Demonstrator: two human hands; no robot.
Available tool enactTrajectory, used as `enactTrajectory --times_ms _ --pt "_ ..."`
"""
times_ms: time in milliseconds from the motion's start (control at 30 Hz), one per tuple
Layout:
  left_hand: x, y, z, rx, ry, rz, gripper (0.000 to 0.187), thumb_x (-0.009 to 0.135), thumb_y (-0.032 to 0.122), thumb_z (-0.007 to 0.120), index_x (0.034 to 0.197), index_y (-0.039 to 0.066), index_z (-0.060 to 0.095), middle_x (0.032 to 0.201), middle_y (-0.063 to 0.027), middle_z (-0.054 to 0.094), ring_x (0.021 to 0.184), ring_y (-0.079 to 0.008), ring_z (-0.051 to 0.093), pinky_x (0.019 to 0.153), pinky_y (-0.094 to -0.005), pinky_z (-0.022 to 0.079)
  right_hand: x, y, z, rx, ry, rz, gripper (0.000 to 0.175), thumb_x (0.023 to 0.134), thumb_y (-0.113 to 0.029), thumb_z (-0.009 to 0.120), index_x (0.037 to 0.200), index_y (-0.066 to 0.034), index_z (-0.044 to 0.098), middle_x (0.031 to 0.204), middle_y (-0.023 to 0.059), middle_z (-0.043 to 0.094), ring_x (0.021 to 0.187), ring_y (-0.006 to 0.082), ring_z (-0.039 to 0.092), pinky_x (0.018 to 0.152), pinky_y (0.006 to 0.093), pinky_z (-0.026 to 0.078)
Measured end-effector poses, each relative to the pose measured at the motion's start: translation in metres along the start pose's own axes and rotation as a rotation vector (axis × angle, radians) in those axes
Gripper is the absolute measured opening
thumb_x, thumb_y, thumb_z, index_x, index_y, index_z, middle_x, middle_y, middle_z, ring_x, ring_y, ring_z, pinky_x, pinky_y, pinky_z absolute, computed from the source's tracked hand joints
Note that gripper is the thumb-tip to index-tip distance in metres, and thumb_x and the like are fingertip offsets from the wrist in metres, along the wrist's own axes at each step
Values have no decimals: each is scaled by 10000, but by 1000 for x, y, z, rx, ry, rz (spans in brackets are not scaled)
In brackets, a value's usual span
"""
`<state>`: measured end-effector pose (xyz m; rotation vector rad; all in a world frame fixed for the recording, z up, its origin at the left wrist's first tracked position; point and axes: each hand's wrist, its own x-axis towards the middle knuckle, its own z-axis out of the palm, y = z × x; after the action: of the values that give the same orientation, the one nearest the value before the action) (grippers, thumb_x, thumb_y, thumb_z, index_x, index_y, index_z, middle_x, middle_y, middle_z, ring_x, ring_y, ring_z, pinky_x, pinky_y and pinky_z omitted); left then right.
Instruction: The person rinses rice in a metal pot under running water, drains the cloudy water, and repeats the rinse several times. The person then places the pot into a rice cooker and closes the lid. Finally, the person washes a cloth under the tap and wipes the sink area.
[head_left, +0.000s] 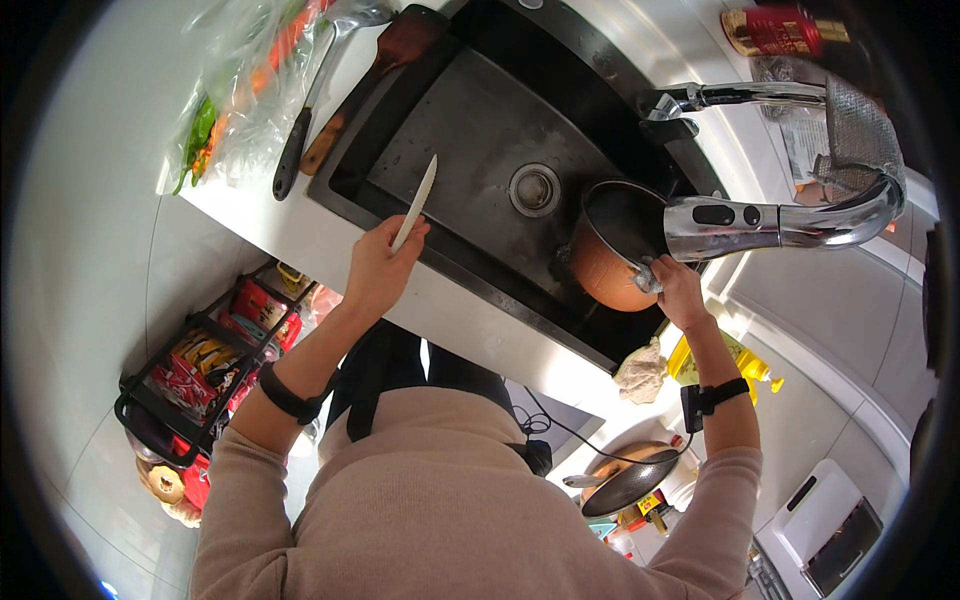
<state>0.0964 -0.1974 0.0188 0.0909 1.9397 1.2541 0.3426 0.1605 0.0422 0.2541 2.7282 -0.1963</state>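
Observation:
My left hand (384, 259) is closed around a narrow, pale serrated knife (417, 204), its tip pointing out over the black sink (465, 142). At the sink's right end, my right hand (679, 289) pinches a crumpled grey scrubbing cloth (646, 277) against the rim of an orange pot (606, 266). This pot has a dark inside and sits tilted below the chrome faucet head (720, 221), which partly covers its opening. I cannot tell whether water is running.
Left of the sink lie a wooden spatula (360, 97), a black-handled metal utensil (304, 127) and bagged vegetables (247, 97). A beige cloth (643, 371) and a yellow bottle (694, 360) are near my right forearm. A frying pan (634, 480) and a black rack (202, 360) stand farther back.

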Motion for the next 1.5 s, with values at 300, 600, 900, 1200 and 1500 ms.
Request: enactTrajectory --times_ms 300,600,900,1200,1500 --pt "-2 5 6 49 -62 -27 327 914 154 549 1167 -53 555 1029 -65 666 699 -21 470 605 -181 386 -11 1 21 -10 83 7 230 615 16 612 828 -64 576 810 85 565 792 297 576 656 395 501" --pt "-4 2 16 80 -85 11 317 916 154 548 1164 -43 561 1009 -56 666 693 -25 477 592 -188 391 -25 -26 36 -18 -173 -6 327 563 6 651 879 -60 603 886 99 568 837 304 588 678 394 514" --pt "-4 0 19 102 -108 -4 314 913 164 552 1153 -37 569 998 -51 667 686 -25 486 579 -192 398 -39 -30 68 29 -264 17 384 607 -12 652 988 -45 613 940 132 575 857 308 594 734 373 530" --pt "-1 3 25 175 -138 17 309 907 160 551 1141 -40 577 955 -53 669 654 -27 487 562 -193 393 -38 -14 103 168 -464 114 500 614 -86 713 1090 -18 577 1105 187 571 1003 368 563 877 399 474" --pt "3 4 27 175 -142 14 307 904 159 555 1137 -40 576 952 -52 663 657 -28 484 571 -199 397 -6 6 92 720 -529 428 722 604 -354 813 1185 -25 540 1127 196 609 1125 356 527 952 373 416"
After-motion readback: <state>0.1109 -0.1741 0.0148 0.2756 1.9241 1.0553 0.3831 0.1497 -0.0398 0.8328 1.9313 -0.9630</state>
